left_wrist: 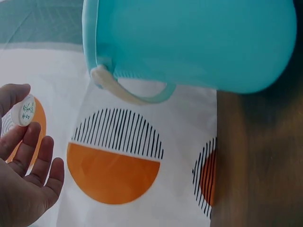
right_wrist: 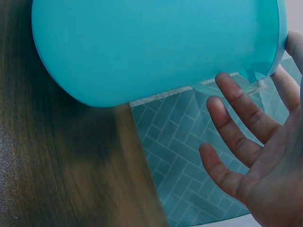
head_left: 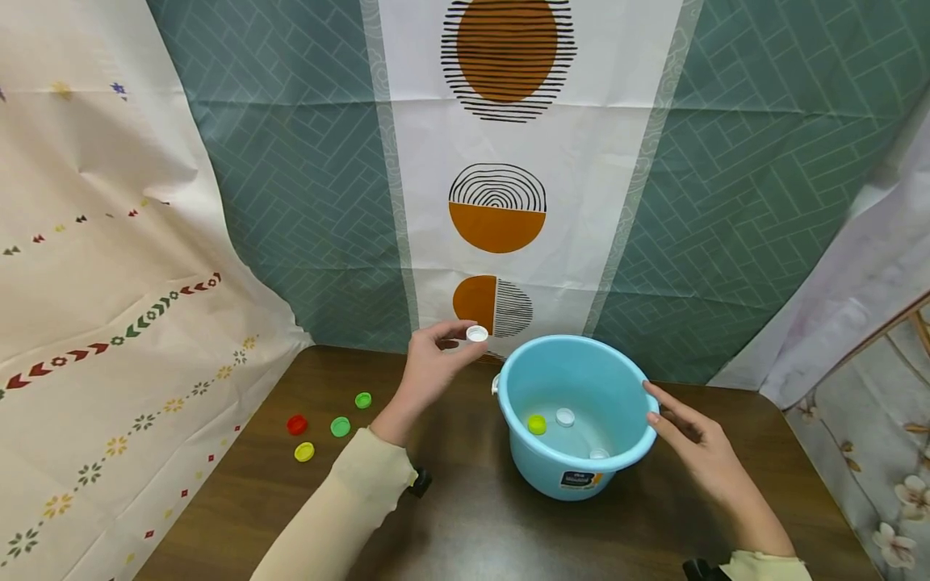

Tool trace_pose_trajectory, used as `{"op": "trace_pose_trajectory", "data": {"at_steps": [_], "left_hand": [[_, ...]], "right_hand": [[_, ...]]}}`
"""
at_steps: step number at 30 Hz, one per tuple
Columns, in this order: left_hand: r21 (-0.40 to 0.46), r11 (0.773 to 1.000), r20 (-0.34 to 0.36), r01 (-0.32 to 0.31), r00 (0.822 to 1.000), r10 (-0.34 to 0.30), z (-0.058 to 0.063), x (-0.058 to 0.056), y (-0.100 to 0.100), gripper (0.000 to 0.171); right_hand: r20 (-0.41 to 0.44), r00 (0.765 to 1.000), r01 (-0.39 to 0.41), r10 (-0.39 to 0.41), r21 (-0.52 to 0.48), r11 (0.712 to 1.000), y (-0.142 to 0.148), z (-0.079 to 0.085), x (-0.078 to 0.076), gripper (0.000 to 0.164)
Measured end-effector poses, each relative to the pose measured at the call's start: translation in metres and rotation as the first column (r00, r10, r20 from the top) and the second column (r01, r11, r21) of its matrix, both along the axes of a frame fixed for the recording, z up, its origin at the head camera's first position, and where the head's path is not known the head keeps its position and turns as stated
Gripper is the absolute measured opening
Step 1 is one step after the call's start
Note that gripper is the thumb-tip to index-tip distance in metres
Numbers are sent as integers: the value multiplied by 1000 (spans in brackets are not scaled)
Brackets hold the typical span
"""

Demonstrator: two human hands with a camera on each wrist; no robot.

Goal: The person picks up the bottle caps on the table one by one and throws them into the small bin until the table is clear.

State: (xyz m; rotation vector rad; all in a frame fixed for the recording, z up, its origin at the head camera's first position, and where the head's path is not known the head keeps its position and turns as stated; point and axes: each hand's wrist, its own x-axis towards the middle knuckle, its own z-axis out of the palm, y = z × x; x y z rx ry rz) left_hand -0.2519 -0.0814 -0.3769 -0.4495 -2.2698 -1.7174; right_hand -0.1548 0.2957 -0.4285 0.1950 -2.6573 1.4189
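Note:
My left hand [head_left: 433, 363] pinches a white bottle cap [head_left: 476, 333] between thumb and fingers, to the left of a light blue bucket [head_left: 574, 476] and about level with its far rim. Green writing shows on the face of the white cap [left_wrist: 27, 110] in the left wrist view. On the bucket's right side, my right hand [head_left: 701, 444] rests its thumb and index finger on the rim; its other fingers [right_wrist: 232, 127] spread loosely beside the wall. Inside the bucket lie a yellow-green cap [head_left: 537, 424], a white cap [head_left: 565, 417] and another whitish cap [head_left: 599, 453].
Left of the bucket, a red cap [head_left: 296, 424], a yellow cap [head_left: 304, 452] and two green caps [head_left: 340, 427] lie on the dark wooden table [head_left: 465, 500]. Patterned cloths [head_left: 305, 177] hang behind and at both sides. The bucket's handle [left_wrist: 125, 92] hangs down outside it.

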Motion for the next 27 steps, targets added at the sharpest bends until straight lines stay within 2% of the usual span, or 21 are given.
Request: {"op": "trace_pose_trajectory", "data": {"at_steps": [5,12,20,27], "left_hand": [[-1,999,-18,47,999,-47,6,-1,14,31],[27,996,-24,80,997,-79,11,-4,34,33],[-23,994,-48,111,993,-112,16,-3,56,32],[-34,988,-51,147,988,-149,18,-4,73,34]], "right_hand": [[5,1000,-1,1,2,1000,0,0,-1,47],[0,1000,-6,6,7,1000,0,1,-2,47],[3,1000,-4,4,7,1000,0,1,-1,47],[9,1000,-11,11,-3,1000,0,1,-1,47]]}}
